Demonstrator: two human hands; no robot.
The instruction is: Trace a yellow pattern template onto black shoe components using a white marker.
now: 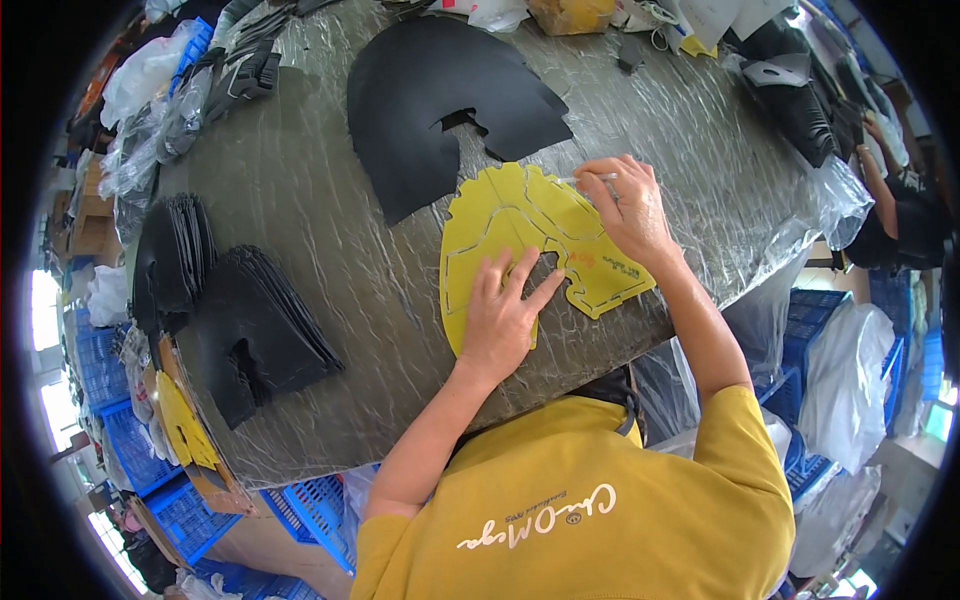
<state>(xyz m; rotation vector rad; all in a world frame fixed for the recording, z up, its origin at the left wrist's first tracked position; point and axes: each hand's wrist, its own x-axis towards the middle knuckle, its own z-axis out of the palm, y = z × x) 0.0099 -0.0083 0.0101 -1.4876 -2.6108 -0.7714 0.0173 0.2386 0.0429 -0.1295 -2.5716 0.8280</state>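
Observation:
A yellow template (490, 235) with notched edges and slots cut along lines lies flat near the front edge of the table. My left hand (500, 315) presses on its left part with fingers spread. In my right hand (630, 210) is a slim white pen (597, 177), pinched between thumb and fingers, its tip at the template's upper right edge. Whatever lies under the template is hidden. Just beyond it, a large black arch-shaped sheet (430, 95) rests on the table, its cutout facing me.
The table (330, 240) has a wrinkled plastic cover. Stacked black pieces (265, 320) and another stack (172, 260) sit at the left. A second yellow template (185, 425) is beside the table's left edge. Blue crates (190, 515) stand below. Another person (900, 200) is at far right.

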